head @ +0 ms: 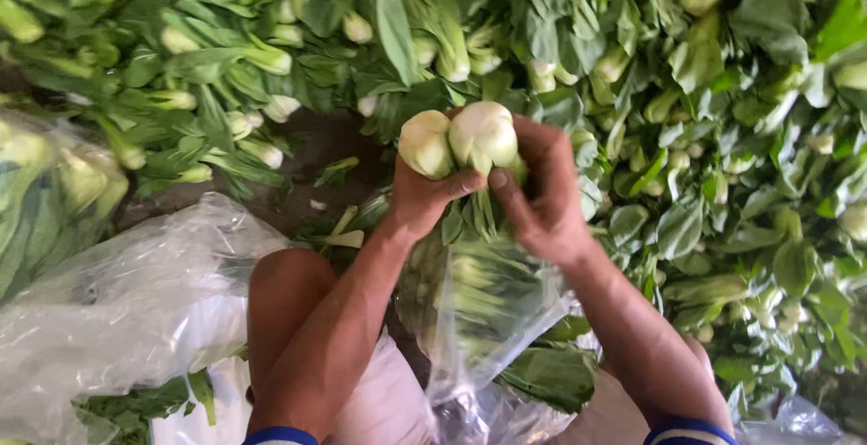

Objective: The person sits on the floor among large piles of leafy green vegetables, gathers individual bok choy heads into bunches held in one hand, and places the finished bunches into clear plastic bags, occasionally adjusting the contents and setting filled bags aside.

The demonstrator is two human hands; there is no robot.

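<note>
Clear bag [479,310] below | left hand [420,197], right hand [542,192] gripping bok choy [461,143] (pale bases up)

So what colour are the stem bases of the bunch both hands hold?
Pale whitish-green stem bases, leaves darker green; head view shows it best.

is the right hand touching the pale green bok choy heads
Touching. The head view shows the right hand wrapped against the pale green bok choy heads, its thumb pressed under the white base, with the left hand gripping from the other side.
</note>
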